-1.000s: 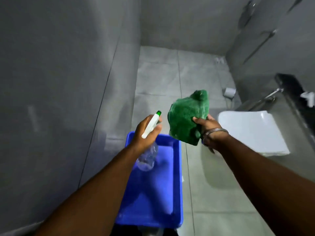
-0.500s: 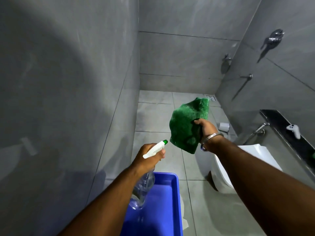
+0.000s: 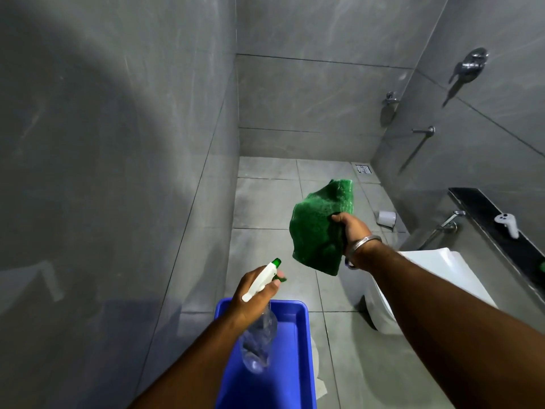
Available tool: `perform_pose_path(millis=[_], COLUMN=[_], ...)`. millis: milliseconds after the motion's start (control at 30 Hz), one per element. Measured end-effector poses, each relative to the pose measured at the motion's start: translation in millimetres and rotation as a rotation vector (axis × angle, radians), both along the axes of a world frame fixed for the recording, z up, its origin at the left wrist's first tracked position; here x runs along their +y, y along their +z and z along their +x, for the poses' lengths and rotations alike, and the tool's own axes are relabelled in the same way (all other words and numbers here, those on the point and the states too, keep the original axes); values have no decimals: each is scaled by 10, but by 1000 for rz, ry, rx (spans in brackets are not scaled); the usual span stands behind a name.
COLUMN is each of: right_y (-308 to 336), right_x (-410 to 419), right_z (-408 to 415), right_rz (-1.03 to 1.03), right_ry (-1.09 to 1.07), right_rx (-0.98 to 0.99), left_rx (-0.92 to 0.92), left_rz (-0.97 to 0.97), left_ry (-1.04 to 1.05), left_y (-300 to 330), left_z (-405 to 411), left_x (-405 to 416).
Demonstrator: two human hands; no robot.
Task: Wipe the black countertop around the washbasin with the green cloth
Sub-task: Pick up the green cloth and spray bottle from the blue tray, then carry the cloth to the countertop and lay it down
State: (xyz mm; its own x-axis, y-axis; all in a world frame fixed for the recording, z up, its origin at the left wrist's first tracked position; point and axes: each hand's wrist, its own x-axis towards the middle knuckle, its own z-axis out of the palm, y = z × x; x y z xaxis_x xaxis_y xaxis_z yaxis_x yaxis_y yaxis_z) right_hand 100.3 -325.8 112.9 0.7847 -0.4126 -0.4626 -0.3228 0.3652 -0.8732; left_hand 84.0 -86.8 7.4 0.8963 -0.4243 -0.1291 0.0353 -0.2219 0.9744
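The right hand (image 3: 351,231) grips the green cloth (image 3: 320,228) in mid-air over the floor. The left hand (image 3: 253,296) is closed around a spray bottle (image 3: 259,335) above a blue tray (image 3: 292,364), cut off below. The washbasin is not identifiable.

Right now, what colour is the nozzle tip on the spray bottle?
Green, on a white trigger head; the spray bottle itself is clear. It shows in the head view.

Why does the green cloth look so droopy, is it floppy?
Probably floppy: the green cloth sags in folds from the right hand. It likely weighs little, since a few fingers hold it up by one edge.
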Motion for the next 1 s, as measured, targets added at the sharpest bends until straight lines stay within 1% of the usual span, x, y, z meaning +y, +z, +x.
perform_pose_path(millis=[100, 200, 300, 367, 467, 567, 667, 733, 867, 933, 1000], right_y=[-65, -108, -145, -176, -247, -339, -481, -575, -721, -775, -819], right_x=[18, 55, 72, 69, 67, 77, 80, 74, 86, 106, 113], right_z=[-18, -38, -63, -86, -138, -231, -336, -410, -543, -609, -669], right_rz=[-11, -14, -10, 3, 26, 68, 91, 94, 102, 118, 124], right_ry=[22, 13, 14, 20, 36, 47, 58, 65, 74, 101, 145], right_rx=[9, 18, 25, 34, 53, 82, 110, 126, 151, 163, 175], left_rx=[-20, -27, -75, -85, -11, 46, -3, -43, -39, 6, 82], left_rz=[5, 58, 114, 87, 27, 12, -8, -8, -22, 32, 162], left_ry=[-21, 71, 155, 201, 162, 210, 220, 272, 447, 437, 393], left_y=[15, 85, 57, -55, -313, -507, -651, -727, -857, -870, -931], left_z=[-15, 10, -26, -53, -113, -174, -181, -194, -200, -202, -260], left_x=[-35, -149, -184, -119, 10, 67, 64, 71, 101, 168, 307])
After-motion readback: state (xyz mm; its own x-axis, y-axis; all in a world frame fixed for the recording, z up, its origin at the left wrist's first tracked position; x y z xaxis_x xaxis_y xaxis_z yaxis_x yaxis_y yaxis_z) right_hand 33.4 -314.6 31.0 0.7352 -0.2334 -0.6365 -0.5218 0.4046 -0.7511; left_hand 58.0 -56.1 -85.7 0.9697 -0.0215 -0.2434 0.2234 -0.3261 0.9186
